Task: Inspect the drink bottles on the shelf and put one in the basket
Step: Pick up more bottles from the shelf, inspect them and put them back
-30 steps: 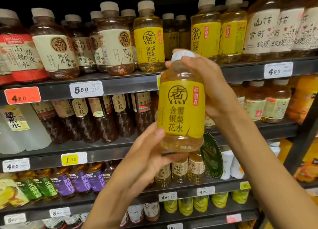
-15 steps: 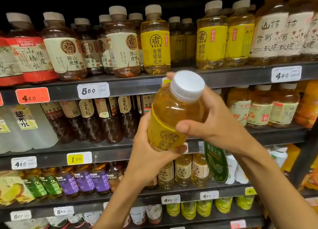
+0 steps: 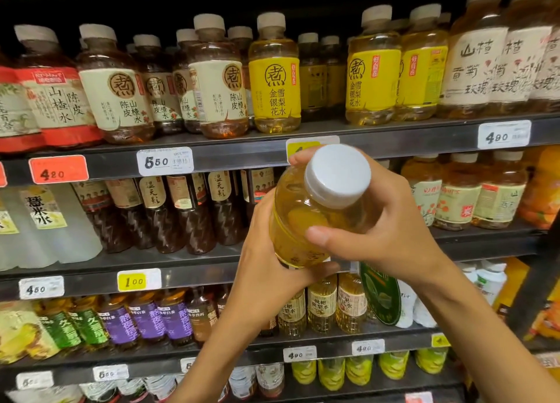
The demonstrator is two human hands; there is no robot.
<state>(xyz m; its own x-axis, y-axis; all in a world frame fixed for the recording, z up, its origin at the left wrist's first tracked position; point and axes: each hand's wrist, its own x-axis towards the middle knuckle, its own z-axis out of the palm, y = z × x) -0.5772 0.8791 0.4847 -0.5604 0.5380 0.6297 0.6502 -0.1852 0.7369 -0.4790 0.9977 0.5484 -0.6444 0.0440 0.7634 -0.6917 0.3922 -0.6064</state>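
Clear plastic bottle of yellow drink w/ white cap [image 3: 318, 217] is tilted cap-first toward the camera, in front of the dark metal shelf [image 3: 242, 152]. Left hand [image 3: 266, 269] cups its base, right hand [image 3: 391, 236] wraps its shoulder. Risk: base grip slips mid-tilt & bottle drops. Basket not in view.

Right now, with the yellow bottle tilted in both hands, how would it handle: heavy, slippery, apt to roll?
The bottle looks full nearly to its white cap, so probably heavy for its size. Its clear, smooth, round body would likely roll if laid down. The left hand grips the base and the right hand the shoulder, so slipping seems unlikely.
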